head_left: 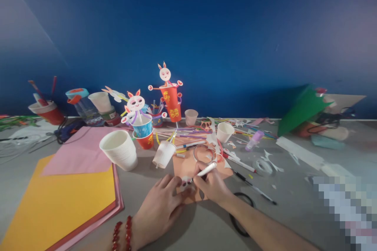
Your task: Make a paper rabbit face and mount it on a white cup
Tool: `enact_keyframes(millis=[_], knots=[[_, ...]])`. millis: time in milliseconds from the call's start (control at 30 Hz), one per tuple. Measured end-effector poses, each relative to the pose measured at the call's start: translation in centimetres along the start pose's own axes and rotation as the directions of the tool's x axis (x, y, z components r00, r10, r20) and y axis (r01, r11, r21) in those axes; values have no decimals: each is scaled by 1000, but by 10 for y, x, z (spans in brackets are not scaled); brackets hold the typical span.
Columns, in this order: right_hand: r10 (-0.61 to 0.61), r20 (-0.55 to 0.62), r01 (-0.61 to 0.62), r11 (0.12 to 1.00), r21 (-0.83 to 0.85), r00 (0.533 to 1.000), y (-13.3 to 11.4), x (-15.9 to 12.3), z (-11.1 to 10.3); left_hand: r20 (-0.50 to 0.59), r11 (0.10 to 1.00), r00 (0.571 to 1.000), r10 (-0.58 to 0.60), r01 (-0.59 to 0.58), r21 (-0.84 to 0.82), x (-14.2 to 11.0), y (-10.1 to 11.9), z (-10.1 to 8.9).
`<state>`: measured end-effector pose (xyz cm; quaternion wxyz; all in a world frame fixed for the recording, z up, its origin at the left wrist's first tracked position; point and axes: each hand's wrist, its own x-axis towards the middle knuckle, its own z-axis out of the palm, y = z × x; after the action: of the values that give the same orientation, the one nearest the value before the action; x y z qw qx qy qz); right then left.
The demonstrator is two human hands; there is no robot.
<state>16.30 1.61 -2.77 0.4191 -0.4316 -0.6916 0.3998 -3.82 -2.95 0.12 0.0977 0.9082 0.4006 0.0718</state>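
Observation:
My right hand (210,183) is closed round a white marker (207,169), its dark tip down at a small white paper cut-out (185,180) with dark spots on it. At the cut-out's left and lower edge, the curled fingers and thumb of my left hand (165,196) hold it against an orange-brown paper sheet (193,200). Red beads circle my left wrist. My fingers hide part of the cut-out. Just beyond, a white paper cup (164,154) lies tipped over, with a stick poking out of it.
Paper-cup rabbit figures (173,100) stand at the back. A stack of white cups (119,150) and coloured paper sheets (70,192) are on the left. A black pen (256,187), tape roll (263,167), glue stick (255,141) and paper scraps lie right. A blue wall (212,39) rises behind.

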Motion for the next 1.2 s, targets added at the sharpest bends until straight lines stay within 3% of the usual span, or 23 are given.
enact_keyframes(millis=[1200], knots=[[32,-3,-32,998,45,999,3,0,1,2,1000,1000,3,-3,-9,1,0,-1]])
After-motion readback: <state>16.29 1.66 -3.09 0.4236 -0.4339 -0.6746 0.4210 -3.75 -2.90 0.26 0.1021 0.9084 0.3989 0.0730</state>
